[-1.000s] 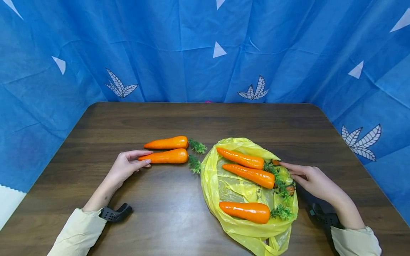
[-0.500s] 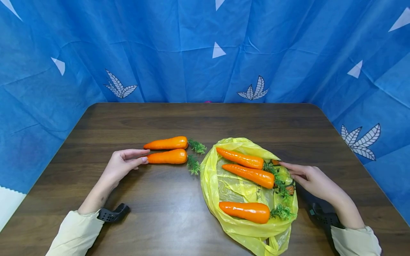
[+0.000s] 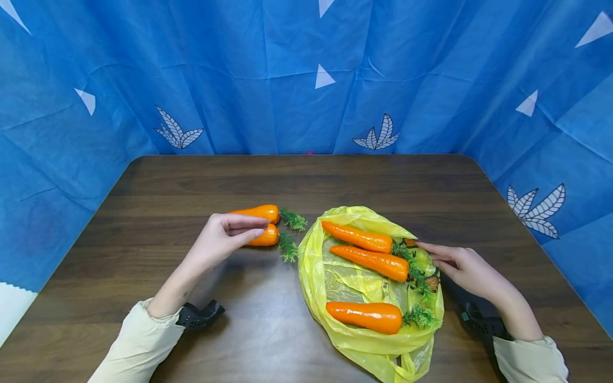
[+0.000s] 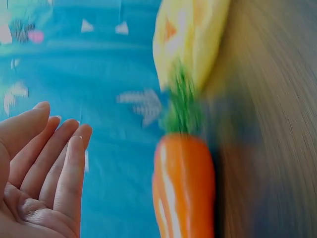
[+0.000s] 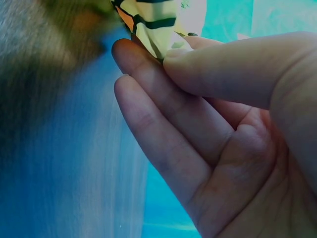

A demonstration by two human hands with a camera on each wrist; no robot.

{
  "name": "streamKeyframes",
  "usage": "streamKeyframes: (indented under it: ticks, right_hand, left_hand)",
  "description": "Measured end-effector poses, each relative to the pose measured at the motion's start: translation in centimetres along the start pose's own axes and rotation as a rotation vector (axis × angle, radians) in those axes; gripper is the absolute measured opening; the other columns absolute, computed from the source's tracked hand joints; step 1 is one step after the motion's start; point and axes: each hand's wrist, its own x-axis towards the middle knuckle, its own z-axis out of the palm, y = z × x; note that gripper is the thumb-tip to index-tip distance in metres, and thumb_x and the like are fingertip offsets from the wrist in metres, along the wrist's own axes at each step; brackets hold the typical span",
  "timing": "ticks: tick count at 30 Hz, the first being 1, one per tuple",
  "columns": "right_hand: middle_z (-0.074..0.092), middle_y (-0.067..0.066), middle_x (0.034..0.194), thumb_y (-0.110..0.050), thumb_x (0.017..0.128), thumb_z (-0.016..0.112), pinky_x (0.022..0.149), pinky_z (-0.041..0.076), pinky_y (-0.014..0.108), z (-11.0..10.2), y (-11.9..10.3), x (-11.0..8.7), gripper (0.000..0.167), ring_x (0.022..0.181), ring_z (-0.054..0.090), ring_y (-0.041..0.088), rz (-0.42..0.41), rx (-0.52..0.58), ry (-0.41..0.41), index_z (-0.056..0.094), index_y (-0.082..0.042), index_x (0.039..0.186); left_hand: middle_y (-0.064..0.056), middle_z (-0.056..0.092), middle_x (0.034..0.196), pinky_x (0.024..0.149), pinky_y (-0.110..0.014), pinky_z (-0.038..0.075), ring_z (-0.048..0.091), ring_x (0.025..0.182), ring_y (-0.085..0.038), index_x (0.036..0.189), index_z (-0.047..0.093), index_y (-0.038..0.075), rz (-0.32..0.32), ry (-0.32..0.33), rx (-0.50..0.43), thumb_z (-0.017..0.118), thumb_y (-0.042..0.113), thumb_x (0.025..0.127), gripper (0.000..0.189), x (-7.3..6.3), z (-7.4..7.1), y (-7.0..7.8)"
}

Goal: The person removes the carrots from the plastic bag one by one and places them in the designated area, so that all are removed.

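Note:
Two orange carrots with leafy green tops lie side by side left of centre, a far carrot (image 3: 269, 212) and a near carrot (image 3: 271, 235). My left hand (image 3: 221, 238) hovers over the near one, hiding much of it. In the left wrist view its fingers (image 4: 49, 168) are apart from the carrot (image 4: 183, 183) and hold nothing. A yellow plastic bag (image 3: 310, 287) lies spread on the table, with three carrots on it: an upper (image 3: 356, 236), a middle (image 3: 370, 262) and a lower one (image 3: 364, 317). With thumb and fingers my right hand (image 3: 471, 272) pinches the bag's right edge (image 5: 156, 29).
The dark wooden table (image 3: 268, 330) carries all of this. Behind it and along its sides hangs a blue cloth (image 3: 268, 106) with white shapes. Each wrist wears a black band, such as the left wristband (image 3: 198, 315).
My left hand first slid back left along the near carrot's tip, then moved right and now hovers over its thick end. The right hand and the bag have stayed in place.

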Motion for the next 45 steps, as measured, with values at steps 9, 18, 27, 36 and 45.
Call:
streamKeyframes:
  ticks: [9, 18, 27, 36, 45]
  right_hand:
    - [0.061, 0.022, 0.113, 0.013, 0.085, 0.057, 0.052, 0.040, 0.025, 0.0, 0.1, 0.1, 0.050, 0.082, 0.060, 0.011, -0.004, 0.009, 0.000, 0.049, 0.002, 0.133]
    - [0.060, 0.023, 0.116, 0.011, 0.086, 0.057, 0.055, 0.043, 0.025, 0.1, 0.0, 0.1, 0.049, 0.080, 0.059, 0.012, 0.006, 0.009, -0.008, 0.049, 0.001, 0.134]
    - [0.059, 0.023, 0.118, 0.011, 0.086, 0.058, 0.056, 0.040, 0.025, 0.2, 0.0, -0.1, 0.050, 0.074, 0.053, 0.010, 0.002, 0.002, 0.000, 0.049, 0.001, 0.134]
    - [0.058, 0.023, 0.119, 0.009, 0.087, 0.058, 0.058, 0.044, 0.025, 0.1, 0.1, 0.0, 0.049, 0.079, 0.056, 0.011, 0.011, 0.003, -0.005, 0.048, 0.001, 0.134]
    - [0.058, 0.022, 0.119, 0.009, 0.087, 0.059, 0.063, 0.048, 0.025, 0.0, 0.1, 0.1, 0.049, 0.090, 0.060, 0.016, 0.001, -0.010, -0.003, 0.049, 0.001, 0.134]
  left_hand:
    - [-0.016, 0.065, 0.108, 0.078, -0.032, 0.051, 0.064, 0.095, -0.018, 0.111, 0.067, -0.003, 0.072, -0.240, -0.056, 0.068, 0.006, 0.086, 0.026, 1.7, 6.4, 1.4]
    - [-0.016, 0.067, 0.100, 0.074, -0.024, 0.052, 0.066, 0.089, -0.015, 0.104, 0.069, -0.006, 0.176, -0.388, -0.014, 0.068, -0.002, 0.084, 0.021, 2.3, 12.7, 0.5]
    - [-0.010, 0.069, 0.098, 0.070, -0.017, 0.050, 0.064, 0.086, -0.005, 0.102, 0.071, -0.002, 0.180, -0.489, 0.090, 0.071, 0.000, 0.081, 0.020, 1.6, 15.2, -0.4]
    - [-0.003, 0.069, 0.098, 0.069, -0.014, 0.049, 0.061, 0.083, 0.004, 0.104, 0.071, 0.001, 0.204, -0.552, 0.193, 0.072, 0.006, 0.082, 0.023, 1.4, 15.1, -0.8]
    - [0.002, 0.068, 0.102, 0.072, -0.010, 0.046, 0.057, 0.085, 0.010, 0.109, 0.070, 0.004, 0.223, -0.677, 0.317, 0.074, 0.013, 0.082, 0.029, 1.3, 15.0, -1.2]
